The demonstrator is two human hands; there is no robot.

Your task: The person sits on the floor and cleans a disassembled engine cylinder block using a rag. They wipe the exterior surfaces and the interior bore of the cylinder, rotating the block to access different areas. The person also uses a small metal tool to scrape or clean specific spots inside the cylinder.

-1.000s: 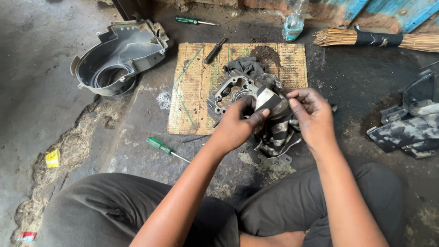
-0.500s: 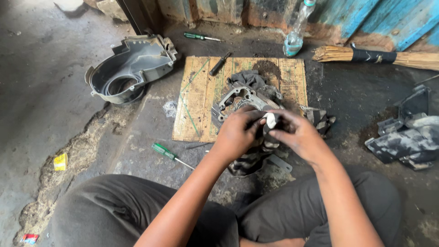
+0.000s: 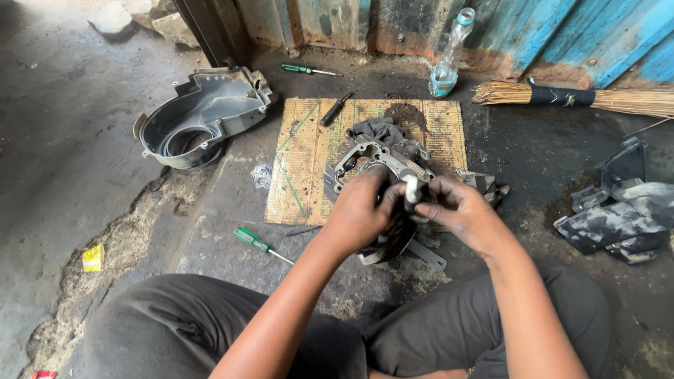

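I sit on the ground with a greasy metal engine part (image 3: 365,160) on a wooden board (image 3: 303,163) in front of me. My left hand (image 3: 359,212) grips a dark oily piece (image 3: 394,235) hanging below it. My right hand (image 3: 460,210) pinches a small whitish cylindrical part (image 3: 411,189) right beside the left fingers. Both hands meet just in front of the engine part, over a dark rag (image 3: 379,130).
A grey plastic engine cover (image 3: 200,116) lies far left. Green-handled screwdrivers lie near my knee (image 3: 258,243) and by the wall (image 3: 303,69). A black tool (image 3: 334,109) rests on the board. A plastic bottle (image 3: 448,60), a broom (image 3: 583,98) and dark plastic panels (image 3: 618,214) are right.
My view has tilted upward, showing more wall. Both hands have drawn closer together and nearer me, with the whitish part now upright between my fingers.
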